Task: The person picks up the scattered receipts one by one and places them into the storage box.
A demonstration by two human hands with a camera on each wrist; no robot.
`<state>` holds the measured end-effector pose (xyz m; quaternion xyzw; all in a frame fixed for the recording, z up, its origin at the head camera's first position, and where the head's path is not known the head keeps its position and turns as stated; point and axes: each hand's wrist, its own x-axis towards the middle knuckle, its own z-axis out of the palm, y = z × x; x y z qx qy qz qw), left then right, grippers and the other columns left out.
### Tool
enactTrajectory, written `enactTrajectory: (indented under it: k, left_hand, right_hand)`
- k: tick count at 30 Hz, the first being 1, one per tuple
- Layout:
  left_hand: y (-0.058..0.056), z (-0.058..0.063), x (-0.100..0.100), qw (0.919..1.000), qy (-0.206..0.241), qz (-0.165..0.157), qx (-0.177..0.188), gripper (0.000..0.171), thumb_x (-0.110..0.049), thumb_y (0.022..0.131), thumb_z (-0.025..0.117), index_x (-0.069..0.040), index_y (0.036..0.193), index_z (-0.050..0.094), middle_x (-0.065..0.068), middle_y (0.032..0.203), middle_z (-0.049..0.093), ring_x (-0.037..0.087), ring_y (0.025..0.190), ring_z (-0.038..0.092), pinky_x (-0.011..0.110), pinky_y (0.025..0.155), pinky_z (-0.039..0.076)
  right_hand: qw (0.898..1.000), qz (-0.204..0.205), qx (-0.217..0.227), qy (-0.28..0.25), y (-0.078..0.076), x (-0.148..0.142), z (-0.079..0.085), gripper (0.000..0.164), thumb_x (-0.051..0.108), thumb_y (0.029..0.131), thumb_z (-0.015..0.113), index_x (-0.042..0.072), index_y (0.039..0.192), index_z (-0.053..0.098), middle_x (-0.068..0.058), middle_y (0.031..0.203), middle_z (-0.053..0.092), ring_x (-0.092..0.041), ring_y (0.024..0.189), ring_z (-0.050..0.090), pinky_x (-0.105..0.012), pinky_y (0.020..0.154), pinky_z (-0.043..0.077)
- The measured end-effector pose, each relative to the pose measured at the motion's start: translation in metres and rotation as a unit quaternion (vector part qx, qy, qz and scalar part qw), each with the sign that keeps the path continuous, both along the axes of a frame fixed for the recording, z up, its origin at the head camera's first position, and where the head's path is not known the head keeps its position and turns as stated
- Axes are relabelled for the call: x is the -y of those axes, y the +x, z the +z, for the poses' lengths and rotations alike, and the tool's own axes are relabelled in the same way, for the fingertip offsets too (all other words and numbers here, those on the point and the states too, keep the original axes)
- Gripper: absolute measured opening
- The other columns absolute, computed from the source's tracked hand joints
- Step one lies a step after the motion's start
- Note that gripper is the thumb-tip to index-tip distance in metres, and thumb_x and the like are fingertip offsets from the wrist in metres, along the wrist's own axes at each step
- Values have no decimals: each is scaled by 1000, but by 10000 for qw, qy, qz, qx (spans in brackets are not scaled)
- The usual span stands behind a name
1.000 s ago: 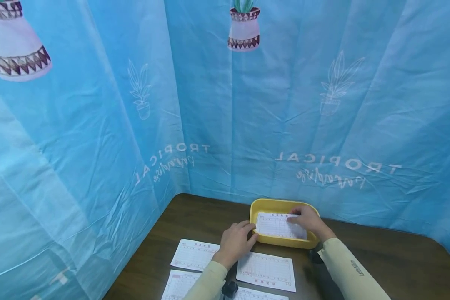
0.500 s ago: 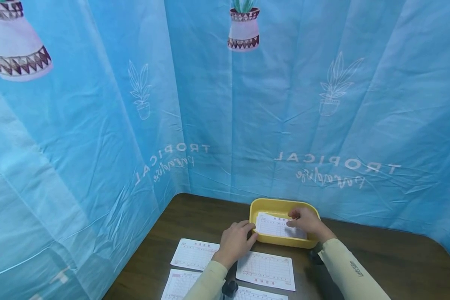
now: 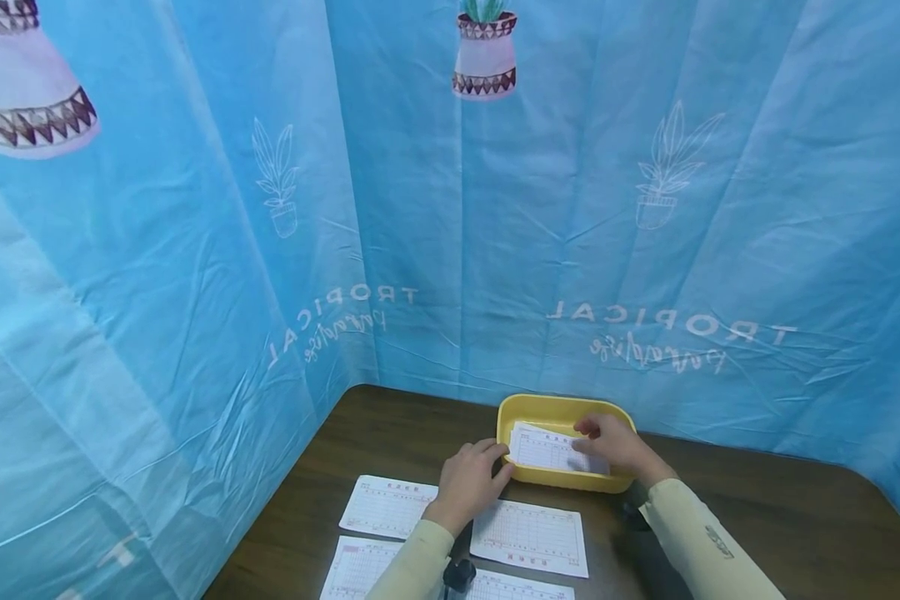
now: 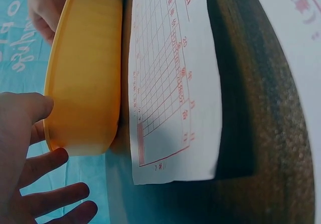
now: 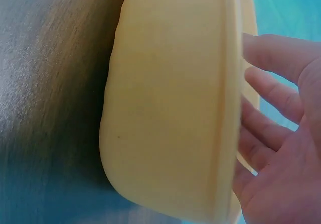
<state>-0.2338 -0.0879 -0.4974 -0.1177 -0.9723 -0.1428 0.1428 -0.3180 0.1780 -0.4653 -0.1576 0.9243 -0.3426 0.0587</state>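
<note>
A yellow plastic bin (image 3: 566,481) stands at the back of the table, with printed paper slips (image 3: 536,448) lying loosely stacked inside. My left hand (image 3: 471,487) pinches the bin's near-left corner, the thumb outside the rim and the index finger behind it; the other fingers spread below. My right hand (image 3: 613,442) reaches over the bin's right side. Its thumb touches or hovers just over the slips, with a gap to the index finger. In the right wrist view the bin's wall (image 5: 165,103) hides the fingertips.
On the dark wooden table (image 3: 412,433), several printed slips lie in front of the bin, among them one upper-left slip (image 3: 386,507) and one right slip (image 3: 531,537). Blue curtains (image 3: 450,250) enclose the back and left.
In the bin, the top slip has shifted and the pile's upper edge now slants. My right thumb and index finger have parted slightly. The left hand stays at the bin's corner.
</note>
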Motion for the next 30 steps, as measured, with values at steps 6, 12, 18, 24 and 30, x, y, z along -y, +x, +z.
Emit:
enactTrajectory:
  k: [6,12,18,24,30]
  left_hand:
    - [-1,0,3,10000,-4,21,-20,38,-49,94,56,-26,124,64,-3,130,58,19,111,57,41,85,51]
    - [0,-1,2,10000,4,26,40,40,-49,94,55,-26,126,64,-2,132,57,19,113,56,41,87,51]
    - [-3,0,2,10000,39,-36,-66,39,-49,94,55,-26,125,63,-2,131,57,19,112,57,41,86,51]
    - [-2,-1,2,10000,32,-25,-61,39,-49,94,56,-26,125,64,-2,130,58,19,112,57,41,86,51]
    - [-1,-1,1,9999,1,-70,-132,39,-48,94,57,-25,124,64,-2,130,58,19,111,57,40,85,52]
  right_hand:
    - [9996,105,-86,-241,5,-2,6,36,18,87,72,-2,115,61,-18,110,62,-27,96,59,-44,82,50]
    - [9996,68,-259,-105,8,-4,11,36,18,87,72,1,116,61,-11,105,63,-22,93,60,-41,81,51]
    - [9990,212,-405,2,21,-1,21,46,25,85,75,0,121,60,-10,108,63,-22,94,59,-42,80,52]
    - [9983,196,-506,195,35,6,27,51,33,80,78,6,120,61,-3,107,62,-19,94,58,-41,81,51]
    - [9983,72,-572,66,49,4,27,49,34,81,78,8,119,62,-4,108,62,-18,94,58,-40,81,51]
